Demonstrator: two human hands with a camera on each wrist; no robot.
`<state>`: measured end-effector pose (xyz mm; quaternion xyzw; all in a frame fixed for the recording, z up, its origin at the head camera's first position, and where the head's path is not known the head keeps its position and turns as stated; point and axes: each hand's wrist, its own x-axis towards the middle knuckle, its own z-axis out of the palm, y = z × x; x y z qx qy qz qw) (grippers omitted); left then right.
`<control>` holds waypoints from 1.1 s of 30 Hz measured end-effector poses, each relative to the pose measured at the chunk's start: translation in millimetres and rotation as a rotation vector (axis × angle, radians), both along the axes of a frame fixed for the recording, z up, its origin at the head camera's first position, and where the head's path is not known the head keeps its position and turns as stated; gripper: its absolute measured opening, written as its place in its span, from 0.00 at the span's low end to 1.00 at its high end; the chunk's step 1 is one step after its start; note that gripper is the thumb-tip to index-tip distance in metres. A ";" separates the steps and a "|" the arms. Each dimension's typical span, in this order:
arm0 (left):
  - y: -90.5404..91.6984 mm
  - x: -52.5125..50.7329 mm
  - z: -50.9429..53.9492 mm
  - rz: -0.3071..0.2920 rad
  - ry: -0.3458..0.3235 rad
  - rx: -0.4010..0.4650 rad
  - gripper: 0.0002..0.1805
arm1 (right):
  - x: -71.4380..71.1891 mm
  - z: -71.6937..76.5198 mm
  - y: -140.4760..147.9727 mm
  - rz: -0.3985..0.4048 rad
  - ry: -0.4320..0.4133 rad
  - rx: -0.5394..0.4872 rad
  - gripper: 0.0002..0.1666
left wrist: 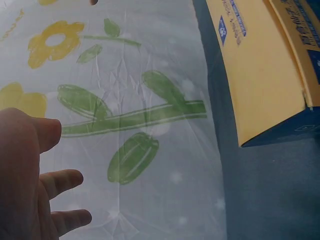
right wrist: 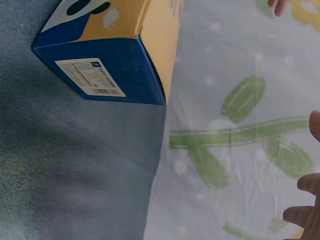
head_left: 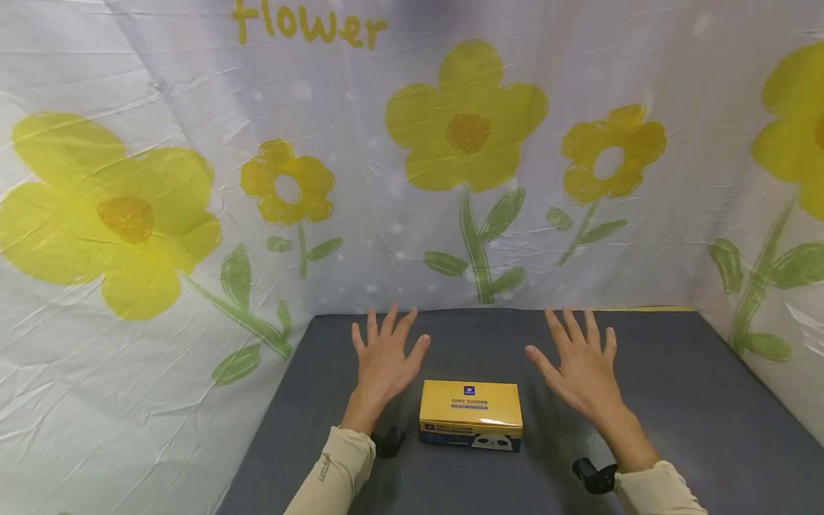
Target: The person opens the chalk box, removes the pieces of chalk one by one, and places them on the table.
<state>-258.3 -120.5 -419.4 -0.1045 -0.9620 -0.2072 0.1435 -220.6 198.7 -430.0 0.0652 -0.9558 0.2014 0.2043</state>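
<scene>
A yellow and blue cardboard box with a panda face on its front sits on the dark grey table between my two hands. My left hand is raised to the left of the box, fingers spread and holding nothing. On the other side, my right hand is held up with its fingers apart, touching nothing. In the left wrist view, the box appears at the upper right, away from the fingers. The right wrist view shows the box's blue end with a white label.
The grey tabletop ends at a white cloth backdrop printed with yellow flowers, which also rises along both sides. A black wrist device is on the left wrist, and another is on the right.
</scene>
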 end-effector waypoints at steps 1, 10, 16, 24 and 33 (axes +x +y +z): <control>-0.5 0.5 -0.9 0.000 0.001 0.005 0.34 | 0.3 -0.8 -0.3 0.005 -0.008 -0.002 0.48; -3.7 4.3 -11.9 -0.002 -0.007 0.034 0.32 | 2.9 -10.4 -4.4 0.035 -0.083 -0.014 0.48; -6.5 7.2 -23.3 -0.044 -0.027 0.057 0.31 | 5.6 -19.0 -9.2 0.100 -0.112 -0.006 0.45; -8.9 11.7 -38.9 -0.074 -0.085 0.064 0.31 | 6.3 -32.1 -13.7 0.190 -0.128 -0.015 0.40; -13.0 16.3 -56.0 -0.125 -0.205 0.045 0.36 | 9.2 -50.0 -29.0 0.294 -0.126 -0.008 0.36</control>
